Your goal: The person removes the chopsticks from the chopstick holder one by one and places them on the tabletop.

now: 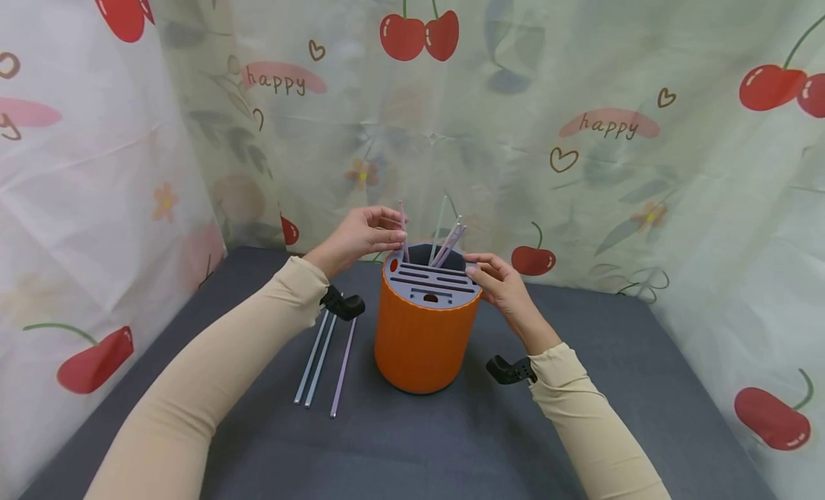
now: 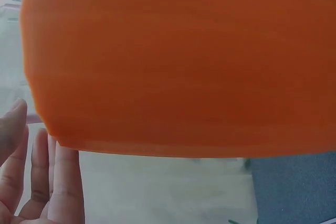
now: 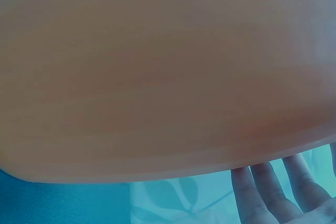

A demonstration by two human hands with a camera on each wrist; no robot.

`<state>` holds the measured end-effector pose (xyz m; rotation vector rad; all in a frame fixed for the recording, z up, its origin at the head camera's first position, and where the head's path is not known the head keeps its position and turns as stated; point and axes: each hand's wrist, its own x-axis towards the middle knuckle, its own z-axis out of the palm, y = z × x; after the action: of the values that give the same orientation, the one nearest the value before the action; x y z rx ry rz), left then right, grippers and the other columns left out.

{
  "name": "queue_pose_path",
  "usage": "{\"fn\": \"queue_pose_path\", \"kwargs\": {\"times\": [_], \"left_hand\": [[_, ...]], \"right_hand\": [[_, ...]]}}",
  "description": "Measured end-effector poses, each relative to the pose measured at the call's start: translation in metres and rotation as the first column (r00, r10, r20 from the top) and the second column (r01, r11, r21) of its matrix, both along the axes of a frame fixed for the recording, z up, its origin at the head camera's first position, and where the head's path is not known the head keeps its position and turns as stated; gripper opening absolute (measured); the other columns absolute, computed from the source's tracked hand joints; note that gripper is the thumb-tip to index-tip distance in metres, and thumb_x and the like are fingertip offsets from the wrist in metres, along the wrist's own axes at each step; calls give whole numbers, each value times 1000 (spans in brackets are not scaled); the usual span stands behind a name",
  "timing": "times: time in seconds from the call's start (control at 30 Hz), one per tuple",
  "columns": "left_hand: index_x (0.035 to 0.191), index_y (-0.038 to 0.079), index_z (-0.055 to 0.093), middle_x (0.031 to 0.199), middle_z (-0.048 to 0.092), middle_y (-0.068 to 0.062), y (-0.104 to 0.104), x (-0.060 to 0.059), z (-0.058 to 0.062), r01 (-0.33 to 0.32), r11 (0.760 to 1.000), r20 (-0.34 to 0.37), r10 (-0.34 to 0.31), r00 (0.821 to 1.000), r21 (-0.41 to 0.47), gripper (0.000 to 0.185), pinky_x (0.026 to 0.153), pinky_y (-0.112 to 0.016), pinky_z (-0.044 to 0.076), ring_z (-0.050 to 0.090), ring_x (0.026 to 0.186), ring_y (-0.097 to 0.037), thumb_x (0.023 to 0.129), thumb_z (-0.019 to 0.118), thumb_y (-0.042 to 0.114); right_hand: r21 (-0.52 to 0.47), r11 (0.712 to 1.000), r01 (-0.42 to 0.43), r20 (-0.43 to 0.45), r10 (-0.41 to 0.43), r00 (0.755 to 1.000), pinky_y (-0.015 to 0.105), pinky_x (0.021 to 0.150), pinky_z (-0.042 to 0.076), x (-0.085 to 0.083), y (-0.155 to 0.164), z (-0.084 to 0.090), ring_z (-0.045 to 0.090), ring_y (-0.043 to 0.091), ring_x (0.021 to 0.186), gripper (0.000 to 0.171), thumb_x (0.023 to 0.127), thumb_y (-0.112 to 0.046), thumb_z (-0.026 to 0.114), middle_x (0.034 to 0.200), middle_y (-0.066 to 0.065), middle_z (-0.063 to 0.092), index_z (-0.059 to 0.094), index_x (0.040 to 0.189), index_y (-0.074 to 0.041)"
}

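Observation:
An orange knife block (image 1: 422,342) with a grey slotted top stands upright on the table. At its back left, my left hand (image 1: 363,236) pinches a thin pink chopstick (image 1: 402,217), held upright with its lower end in the rear opening. My right hand (image 1: 509,289) holds the rim on the right side, thumb over the top. Several other chopsticks (image 1: 449,246), one pale green (image 1: 439,224), lean in that opening. In the left wrist view the orange wall (image 2: 178,66) covers part of my fingers (image 2: 66,182); in the right wrist view the wall (image 3: 157,77) hides my fingertips.
Two blue chopsticks (image 1: 312,360) and a pink-purple chopstick (image 1: 344,371) lie on the dark grey table (image 1: 412,450), left of the block. Cherry-patterned curtains (image 1: 483,135) hang behind and at both sides. A black strap device (image 1: 344,304) sits on each wrist.

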<state>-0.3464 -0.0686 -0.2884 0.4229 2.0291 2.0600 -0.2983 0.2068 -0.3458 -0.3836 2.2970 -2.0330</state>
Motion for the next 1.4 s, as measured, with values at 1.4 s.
{"fn": "queue_pose_path", "kwargs": {"times": [1.4], "left_hand": [[136,-7,48,76,66,8,-137,-11,-51,-303,939,-40,301,953,-162,49,65,-19,58,64,67,-3,91,65,0]], "right_hand": [[13,1000,0,-2,0,1000,28,91,52,-1,-1,-2,55,17,109,41,98,-28,59,118,0,55,51,133,-11]]}}
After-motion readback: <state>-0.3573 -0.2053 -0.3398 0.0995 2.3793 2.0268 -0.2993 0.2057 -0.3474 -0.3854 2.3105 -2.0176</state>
